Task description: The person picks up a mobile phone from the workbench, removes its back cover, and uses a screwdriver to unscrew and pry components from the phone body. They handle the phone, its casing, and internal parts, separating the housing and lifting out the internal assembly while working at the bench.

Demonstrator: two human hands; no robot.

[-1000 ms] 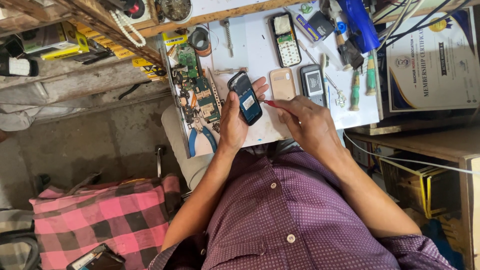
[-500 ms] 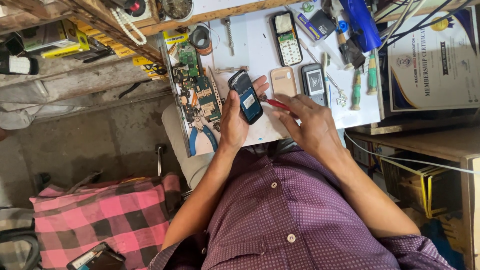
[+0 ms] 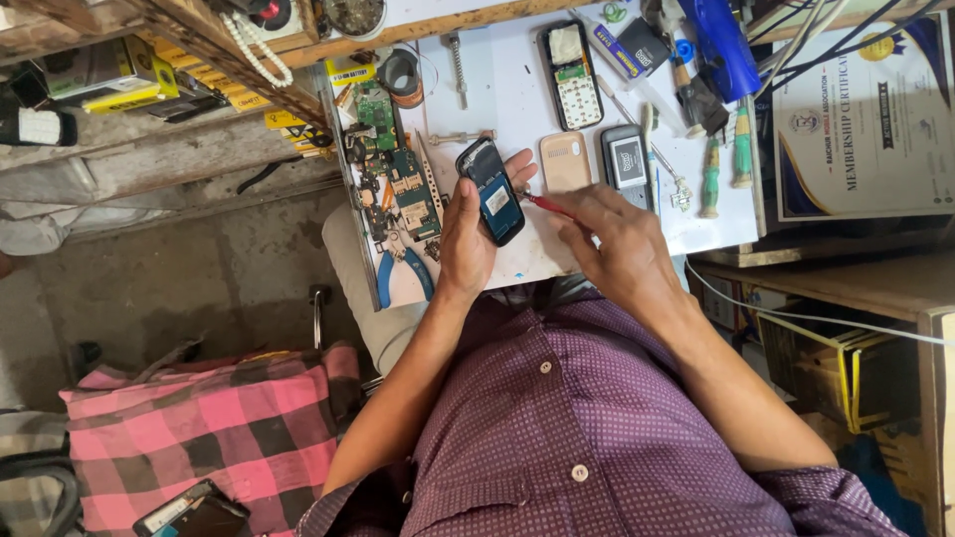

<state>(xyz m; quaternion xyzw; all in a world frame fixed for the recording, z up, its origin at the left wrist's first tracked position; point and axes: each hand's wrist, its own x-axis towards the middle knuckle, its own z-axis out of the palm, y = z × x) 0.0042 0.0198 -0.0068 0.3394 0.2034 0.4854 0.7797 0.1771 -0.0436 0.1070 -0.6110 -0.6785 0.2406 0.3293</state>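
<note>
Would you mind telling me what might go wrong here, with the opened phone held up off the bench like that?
The left hand holds the opened phone above the white worktop, unsupported, so a push from the red-handled tool in the right hand might slip and scratch it. Loose circuit boards and blue-handled pliers lie close by the left wrist and could be knocked off the edge.

Phone [image 3: 491,191] glossy dark plastic; counter [image 3: 507,89] smooth white laminate; screwdriver [image 3: 550,206] red plastic handle; shirt [image 3: 597,428] matt woven cloth.
</note>
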